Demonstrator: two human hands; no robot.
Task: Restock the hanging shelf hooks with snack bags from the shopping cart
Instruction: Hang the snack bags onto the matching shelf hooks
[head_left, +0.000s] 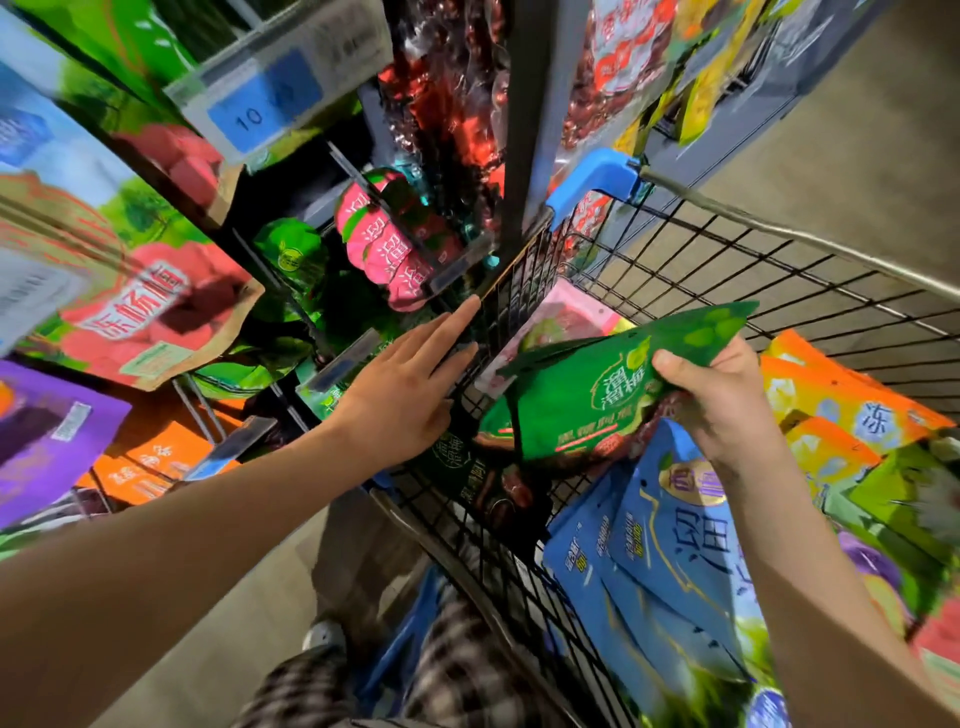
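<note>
Green foil, printed with white characters, makes up the snack bag (587, 400) that is held over the shopping cart (727, 270). It is pinched near one end by the right hand (722, 400): the thumb is laid on the upper face and the curled fingers are tucked beneath, so the grip is closed on the bag. The bag is carried tilted, above the blue bags (670, 561) stacked in the cart and clear of the hanging hooks. A pink bag (566, 317) is seen behind it against the wire wall, and orange bags (841, 395) are piled at the far right of the cart. A dark green bag (467, 467) is stood against the near wire wall.

The left hand (410, 395) is stretched out flat, fingers straight and slightly spread, nothing held, so its grip is wide. Its fingertips are pointed at the cart's corner beside the shelf; whether the wire is touched cannot be told.

On the shelf to the left, pink bags (384, 249) and green bags (291, 254) are hung in rows on hooks. A large bag with red fruit (156, 306) and a purple bag (41, 431) are hung nearer the camera. A blue price tag (260, 98) is fixed above.
</note>
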